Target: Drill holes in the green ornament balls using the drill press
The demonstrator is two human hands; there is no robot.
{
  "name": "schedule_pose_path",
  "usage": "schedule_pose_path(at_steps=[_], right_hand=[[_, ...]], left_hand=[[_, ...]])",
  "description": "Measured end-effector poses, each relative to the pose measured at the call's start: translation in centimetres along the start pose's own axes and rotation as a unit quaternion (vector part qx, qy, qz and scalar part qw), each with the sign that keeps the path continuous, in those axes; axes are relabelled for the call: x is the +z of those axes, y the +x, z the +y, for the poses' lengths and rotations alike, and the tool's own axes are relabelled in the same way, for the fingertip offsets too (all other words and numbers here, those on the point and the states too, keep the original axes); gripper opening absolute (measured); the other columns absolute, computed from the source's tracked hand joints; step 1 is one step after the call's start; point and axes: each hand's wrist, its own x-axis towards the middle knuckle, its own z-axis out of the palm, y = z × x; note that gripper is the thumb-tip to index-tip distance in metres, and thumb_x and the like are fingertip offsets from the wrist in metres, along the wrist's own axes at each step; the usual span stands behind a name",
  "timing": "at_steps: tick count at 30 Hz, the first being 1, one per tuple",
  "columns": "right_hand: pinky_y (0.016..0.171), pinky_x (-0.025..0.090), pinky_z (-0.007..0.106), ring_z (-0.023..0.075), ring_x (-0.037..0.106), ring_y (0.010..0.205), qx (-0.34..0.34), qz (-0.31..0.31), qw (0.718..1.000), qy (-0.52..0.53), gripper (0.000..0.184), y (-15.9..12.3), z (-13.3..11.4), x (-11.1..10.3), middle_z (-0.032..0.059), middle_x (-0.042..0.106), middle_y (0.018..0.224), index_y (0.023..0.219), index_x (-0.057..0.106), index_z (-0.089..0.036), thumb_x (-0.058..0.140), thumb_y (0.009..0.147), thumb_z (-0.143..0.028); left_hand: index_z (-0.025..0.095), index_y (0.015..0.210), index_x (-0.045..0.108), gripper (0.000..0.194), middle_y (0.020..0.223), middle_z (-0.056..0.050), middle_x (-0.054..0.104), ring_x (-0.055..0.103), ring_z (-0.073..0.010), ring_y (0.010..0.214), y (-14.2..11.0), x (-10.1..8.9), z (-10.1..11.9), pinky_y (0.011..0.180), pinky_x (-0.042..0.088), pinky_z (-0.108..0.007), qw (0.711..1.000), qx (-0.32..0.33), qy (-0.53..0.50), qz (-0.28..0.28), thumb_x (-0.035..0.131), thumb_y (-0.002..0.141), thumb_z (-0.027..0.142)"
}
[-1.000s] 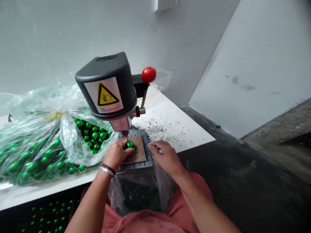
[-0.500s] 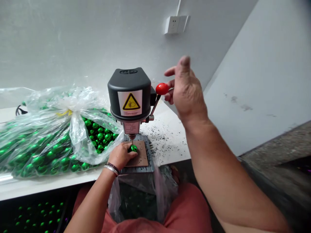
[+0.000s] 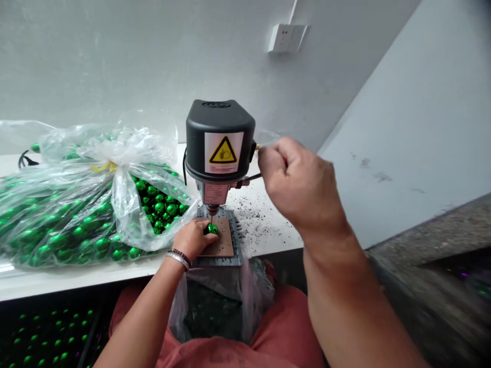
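Observation:
My left hand (image 3: 191,238) pinches a shiny green ball (image 3: 213,229) between thumb and fingers on a brown board (image 3: 226,245). The board lies on the grey slotted base (image 3: 237,258) of a small bench drill press (image 3: 220,138). Right above the ball stands the thin drill bit (image 3: 211,218); whether it has entered the ball I cannot tell. My right hand (image 3: 301,181) is wrapped around the end of the drill press lever (image 3: 253,178), beside the black motor housing. The lever's red knob is hidden inside my fist.
A clear plastic bag (image 3: 128,214) full of green balls lies open on the white table (image 3: 264,240) at left. Dark shavings are scattered right of the base. A plastic bag (image 3: 251,301) hangs below the table edge at my lap. More green balls (image 3: 49,332) sit lower left.
My right hand has risen from beside the base, reached the red knob and closed over it, swinging the lever lower. My left hand still holds the ball under the bit.

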Motion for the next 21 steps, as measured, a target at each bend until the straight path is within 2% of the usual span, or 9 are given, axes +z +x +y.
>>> schedule_pose_path(at_steps=[4,8,10,12,21], right_hand=[[0.048,0.022,0.022,0.0057,0.032,0.045,-0.021,0.107,0.994,-0.01,0.019,-3.8,0.6,1.2,-0.0033,0.04,0.05,0.063,0.045,-0.017,0.042,0.079,-0.028],[0.051,0.031,0.021,0.0074,0.043,0.05,-0.078,0.182,0.98,0.007,0.013,-5.8,1.6,3.2,-0.0024,0.047,0.054,0.069,0.047,-0.017,0.043,0.079,-0.023],[0.053,0.034,0.02,0.0072,0.046,0.052,-0.091,0.201,0.975,0.024,0.007,-6.3,2.0,3.9,-0.0022,0.052,0.058,0.076,0.05,-0.016,0.045,0.078,-0.02],[0.054,0.036,0.02,0.0068,0.046,0.053,-0.095,0.217,0.971,0.036,0.009,-6.7,2.2,4.4,-0.0024,0.054,0.062,0.083,0.052,-0.016,0.047,0.076,-0.018],[0.059,0.04,0.02,0.0079,0.054,0.064,-0.101,0.252,0.96,0.068,0.017,-7.7,2.8,6.2,-0.0001,0.062,0.075,0.09,0.054,-0.016,0.047,0.075,-0.012]], left_hand=[[0.024,0.095,0.065,0.03,0.097,-0.005,0.066,0.059,-0.0202,0.089,0.1,0.1,-0.2,0.076,0.041,-0.026,0.999,0.023,0.027,-0.014,0.057,0.072,0.041],[0.024,0.09,0.064,0.027,0.094,-0.004,0.067,0.06,-0.0198,0.084,0.2,0.3,-0.5,0.071,0.041,-0.027,0.999,0.037,0.035,-0.014,0.055,0.072,0.042],[0.023,0.088,0.064,0.026,0.094,-0.004,0.067,0.06,-0.0194,0.082,0.1,0.4,-0.5,0.069,0.041,-0.027,0.998,0.038,0.039,-0.013,0.054,0.073,0.042],[0.023,0.088,0.063,0.026,0.094,-0.004,0.066,0.06,-0.0191,0.081,0.1,0.4,-0.5,0.069,0.041,-0.026,0.998,0.037,0.043,-0.01,0.053,0.073,0.042],[0.024,0.092,0.064,0.027,0.098,-0.004,0.066,0.06,-0.02,0.084,0.0,0.5,-0.4,0.07,0.042,-0.027,0.999,0.029,0.044,-0.005,0.054,0.073,0.041]])
